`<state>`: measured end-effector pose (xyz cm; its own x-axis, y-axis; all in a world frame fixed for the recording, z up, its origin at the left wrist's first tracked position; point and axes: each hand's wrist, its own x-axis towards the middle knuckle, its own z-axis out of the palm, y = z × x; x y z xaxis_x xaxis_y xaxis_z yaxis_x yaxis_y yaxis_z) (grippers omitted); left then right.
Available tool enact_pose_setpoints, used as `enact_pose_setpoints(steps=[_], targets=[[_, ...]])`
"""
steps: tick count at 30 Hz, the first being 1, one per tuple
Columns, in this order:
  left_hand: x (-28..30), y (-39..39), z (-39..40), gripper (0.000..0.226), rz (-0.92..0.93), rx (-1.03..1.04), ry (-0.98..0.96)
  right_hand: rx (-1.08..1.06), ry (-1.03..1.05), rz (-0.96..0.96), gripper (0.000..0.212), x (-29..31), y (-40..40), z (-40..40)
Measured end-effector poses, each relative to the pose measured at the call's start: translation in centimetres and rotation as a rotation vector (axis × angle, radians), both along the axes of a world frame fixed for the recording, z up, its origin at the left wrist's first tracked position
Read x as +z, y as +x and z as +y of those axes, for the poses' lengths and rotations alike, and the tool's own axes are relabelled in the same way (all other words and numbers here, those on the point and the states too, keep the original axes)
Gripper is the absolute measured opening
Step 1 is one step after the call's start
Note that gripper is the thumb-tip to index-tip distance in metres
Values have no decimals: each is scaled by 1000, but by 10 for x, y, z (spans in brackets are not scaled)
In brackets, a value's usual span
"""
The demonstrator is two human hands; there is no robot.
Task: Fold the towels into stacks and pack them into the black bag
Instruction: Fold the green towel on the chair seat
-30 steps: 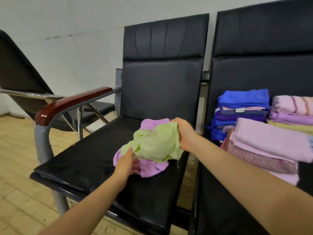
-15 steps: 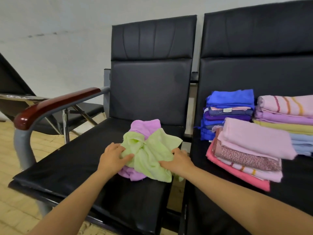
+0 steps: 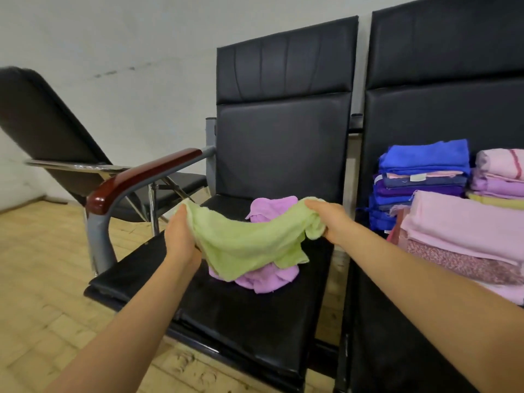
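A light green towel (image 3: 249,242) hangs stretched between my two hands above the black chair seat (image 3: 243,316). My left hand (image 3: 181,236) grips its left end and my right hand (image 3: 330,219) grips its right end. Under it a crumpled purple towel (image 3: 269,276) lies on the seat. Folded towels stand in stacks on the neighbouring chair at the right: a blue and purple stack (image 3: 422,177), a pink stack (image 3: 465,239) in front, and a striped pink stack (image 3: 502,174) at the edge. No black bag is in view.
A wooden-topped metal armrest (image 3: 136,180) borders the seat on the left. A reclined black chair (image 3: 51,131) stands further left on the wooden floor (image 3: 39,273). Tall chair backs and a pale wall close the far side.
Both hands have lifted the green towel off the purple one and pulled apart, spreading it out between them. The view has shifted a little to the left.
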<state>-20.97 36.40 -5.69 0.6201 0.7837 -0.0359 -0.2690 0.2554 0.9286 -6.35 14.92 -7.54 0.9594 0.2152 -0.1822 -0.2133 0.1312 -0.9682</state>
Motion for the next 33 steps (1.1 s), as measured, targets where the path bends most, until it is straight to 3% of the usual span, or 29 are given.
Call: enact_pose_setpoints(steps=[3, 5, 9, 11, 14, 18, 20, 22, 26, 29, 31, 33], targets=[[-10, -26, -3, 14, -6, -37, -101, 46, 232, 81, 42, -2, 8, 11], [-34, -40, -1, 14, 163, -59, -44, 22, 214, 86, 39, -10, 3, 16], [-81, -60, 15, 17, 700, -113, 686, 195, -193, 27, 40, -39, -12, 16], [-88, -67, 23, 32, 770, -81, 864, 282, -412, -53, 40, -45, -16, 11], [-80, -63, 32, 47, 786, 98, 1013, 233, -653, -163, 42, -45, -17, -2], [-59, -42, 24, 35, 551, 275, 1050, 206, -642, -114, 49, -53, -19, -23], [-60, -23, 18, 24, 515, 183, 1121, 213, -634, -97, 48, -58, -19, -30], [-70, 2, 16, 11, 604, 10, 1170, 223, -584, -74, 46, -58, -20, -34], [-88, 34, 16, 66, 1001, -312, 1172, 226, -592, -94, 48, -59, -21, -32], [-90, 39, 14, 76, 1122, -444, 1115, 206, -597, -126, 42, -55, -18, -26], [-86, 40, 17, 66, 981, -467, 968, 128, -472, -84, 38, -49, -12, -19], [-77, 37, 20, 45, 728, -411, 772, 16, -281, 17, 35, -38, -1, -9]])
